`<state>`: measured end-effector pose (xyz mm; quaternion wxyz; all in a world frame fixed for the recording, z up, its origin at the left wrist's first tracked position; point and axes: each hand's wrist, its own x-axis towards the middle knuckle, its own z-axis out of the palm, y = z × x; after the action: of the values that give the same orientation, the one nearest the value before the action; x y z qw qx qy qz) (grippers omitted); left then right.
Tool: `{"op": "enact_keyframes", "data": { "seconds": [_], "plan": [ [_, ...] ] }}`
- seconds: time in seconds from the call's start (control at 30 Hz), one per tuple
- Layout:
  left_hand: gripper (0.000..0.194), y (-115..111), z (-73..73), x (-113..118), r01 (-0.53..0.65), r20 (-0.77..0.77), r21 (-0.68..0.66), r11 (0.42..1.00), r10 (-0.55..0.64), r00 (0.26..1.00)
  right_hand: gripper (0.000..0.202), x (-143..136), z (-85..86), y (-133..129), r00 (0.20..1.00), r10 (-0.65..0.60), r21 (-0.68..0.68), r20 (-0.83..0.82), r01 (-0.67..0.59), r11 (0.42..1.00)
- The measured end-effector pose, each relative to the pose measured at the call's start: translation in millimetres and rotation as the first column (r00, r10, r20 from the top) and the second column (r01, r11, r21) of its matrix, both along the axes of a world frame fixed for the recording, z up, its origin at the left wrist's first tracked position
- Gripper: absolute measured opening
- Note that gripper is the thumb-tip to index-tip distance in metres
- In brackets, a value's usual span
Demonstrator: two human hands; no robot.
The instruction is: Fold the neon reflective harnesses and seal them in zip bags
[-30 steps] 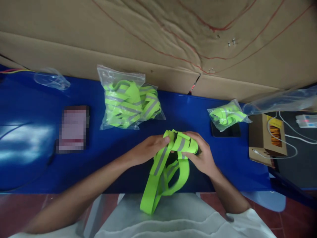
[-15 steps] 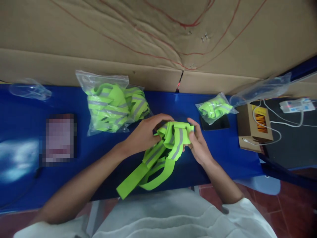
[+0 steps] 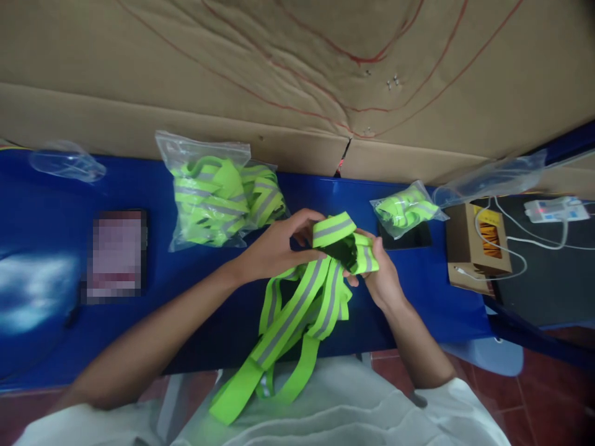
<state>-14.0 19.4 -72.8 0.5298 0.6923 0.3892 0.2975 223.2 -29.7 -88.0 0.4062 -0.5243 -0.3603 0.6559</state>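
The looped fabric straps (image 3: 290,319) are fluorescent yellow-green, with a silver-grey stripe running lengthwise; the same green and grey striping shows through the clear plastic zip bags (image 3: 209,198). The flat tabletop (image 3: 325,192) is deep glossy blue, the tan cardboard panel (image 3: 288,145) carries thin red lines, and the brown cardboard box (image 3: 469,238) has a yellow patch above orange and black streaks

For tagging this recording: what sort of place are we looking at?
Probably a packing or light assembly workstation. The blue table holds zip bags of reflective straps, with more straps in the hands, and an open cardboard box sits among white cables.
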Motion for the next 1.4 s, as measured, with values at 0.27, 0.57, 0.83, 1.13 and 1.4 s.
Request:
{"op": "enact_keyframes", "data": {
  "seconds": [0.27, 0.57, 0.83, 1.13, 1.4],
  "plan": [
    [0.041, 3.4, -3.5, 3.1, -0.066, 0.021, -0.267, 0.961, 0.074, 0.997, 0.094, -3.2, -11.5, -3.9, 0.904, -0.135, 0.457, 0.406, -0.073, 0.886],
    [0.041, 5.1, 0.7, -6.3, -0.131, -0.030, -0.225, 0.966, 0.128, 0.991, 0.033, 4.5, -9.2, -1.4, 0.785, -0.185, 0.491, 0.592, -0.168, 0.855],
    [0.051, -5.9, 2.3, 8.0, 0.138, -0.295, 0.747, 0.650, 0.138, 0.945, 0.032, 3.9, -7.2, -1.5, 0.858, -0.189, 0.390, 0.478, -0.015, 0.921],
    [0.019, -3.3, 0.1, 28.7, 0.356, -0.589, 0.695, 0.624, 0.212, 0.780, 0.053, 1.2, -15.1, -12.3, 0.825, -0.131, 0.422, 0.550, -0.139, 0.896],
    [0.026, 25.2, -27.1, 28.2, 0.431, -0.585, 0.657, 0.619, 0.057, 0.809, 0.076, -5.7, -9.7, -9.3, 0.216, -0.234, 0.318, 0.948, -0.671, 0.670]
  ]
}}
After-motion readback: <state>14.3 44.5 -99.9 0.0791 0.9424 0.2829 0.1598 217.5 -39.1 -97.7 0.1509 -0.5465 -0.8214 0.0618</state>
